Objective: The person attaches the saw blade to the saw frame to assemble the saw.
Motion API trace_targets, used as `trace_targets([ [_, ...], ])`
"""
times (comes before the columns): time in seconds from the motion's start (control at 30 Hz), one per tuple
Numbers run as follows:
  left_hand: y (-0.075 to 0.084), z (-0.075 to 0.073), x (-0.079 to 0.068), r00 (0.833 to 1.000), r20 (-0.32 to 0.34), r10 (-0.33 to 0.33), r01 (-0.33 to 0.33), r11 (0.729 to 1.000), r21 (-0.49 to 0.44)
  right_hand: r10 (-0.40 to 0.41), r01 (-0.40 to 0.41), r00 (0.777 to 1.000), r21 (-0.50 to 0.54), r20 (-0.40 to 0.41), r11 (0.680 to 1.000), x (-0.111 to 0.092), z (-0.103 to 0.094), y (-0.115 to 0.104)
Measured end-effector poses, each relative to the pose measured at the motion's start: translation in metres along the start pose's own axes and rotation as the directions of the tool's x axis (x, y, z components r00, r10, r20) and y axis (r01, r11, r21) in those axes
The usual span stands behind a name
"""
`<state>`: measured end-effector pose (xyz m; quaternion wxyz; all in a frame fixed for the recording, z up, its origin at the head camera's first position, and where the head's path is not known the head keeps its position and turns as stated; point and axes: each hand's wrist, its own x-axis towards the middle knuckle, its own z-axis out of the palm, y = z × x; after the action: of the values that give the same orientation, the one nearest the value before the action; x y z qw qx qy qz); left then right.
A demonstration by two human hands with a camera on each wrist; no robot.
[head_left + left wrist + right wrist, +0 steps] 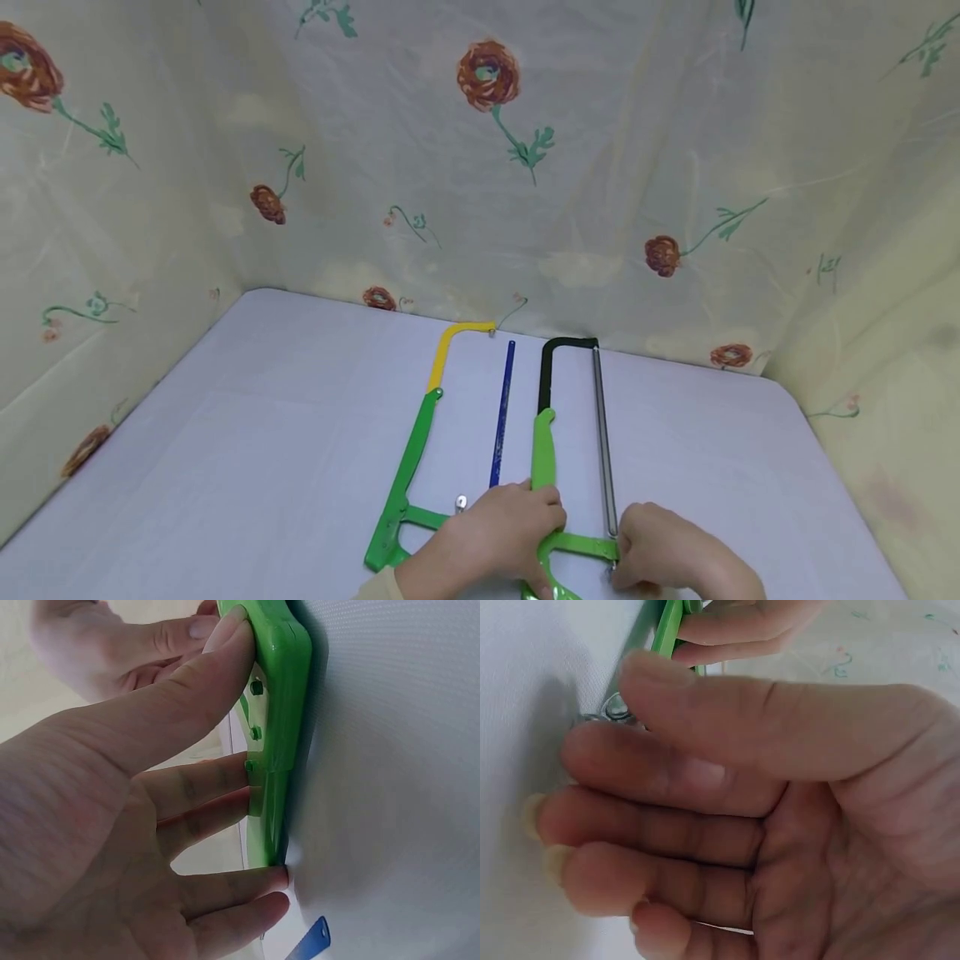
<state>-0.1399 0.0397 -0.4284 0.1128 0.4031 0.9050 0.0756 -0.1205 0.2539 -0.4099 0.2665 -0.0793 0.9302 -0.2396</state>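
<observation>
A hacksaw (543, 454) with a light green handle and a black front bow lies on the white table. A grey blade (604, 442) runs along its right side. My left hand (506, 525) grips the handle, thumb on one side and fingers on the other, as the left wrist view also shows. At the lower end of the blade my right hand (667, 546) pinches a small metal wing nut (617, 706) between thumb and curled index finger. The fingers mostly cover that nut.
Left of the gripped saw lies a loose blue blade (503, 417), its lower end behind my left hand. Further left is a second hacksaw (408, 454), green and yellow, with a metal wing nut (461, 502) and no blade fitted. Flowered cloth (585, 208) encloses the table (285, 433).
</observation>
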Motion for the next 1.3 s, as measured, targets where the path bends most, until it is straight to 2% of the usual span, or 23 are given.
trace_targets([
  [0.07,0.0,0.0,0.0,1.0,0.001,0.003,-0.003,1.0,0.0,-0.009,0.009,1.0,0.005,0.011,1.0,-0.001,0.001,0.0],
  [0.3,0.001,0.0,0.002,1.0,0.002,-0.004,0.004,1.0,-0.017,0.069,-0.069,0.997,0.028,0.026,0.997,0.0,0.002,-0.003],
  [0.6,0.007,0.002,0.002,1.0,-0.005,-0.013,0.013,1.0,0.024,-0.005,0.003,1.0,-0.095,-0.025,0.995,-0.003,0.001,0.004],
  [0.8,0.008,0.001,0.003,1.0,0.012,-0.026,0.025,0.999,0.024,0.003,-0.003,1.0,-0.089,0.004,0.996,-0.006,-0.004,0.006],
  [1.1,0.006,-0.001,0.002,0.998,0.032,-0.05,0.051,0.998,-0.021,-0.102,0.104,0.993,-0.036,0.056,0.994,-0.005,-0.012,0.012],
  [1.3,0.008,0.0,0.001,0.999,0.021,-0.036,0.036,0.999,0.0,-0.202,0.201,0.978,0.033,0.052,0.979,-0.002,-0.014,0.023],
])
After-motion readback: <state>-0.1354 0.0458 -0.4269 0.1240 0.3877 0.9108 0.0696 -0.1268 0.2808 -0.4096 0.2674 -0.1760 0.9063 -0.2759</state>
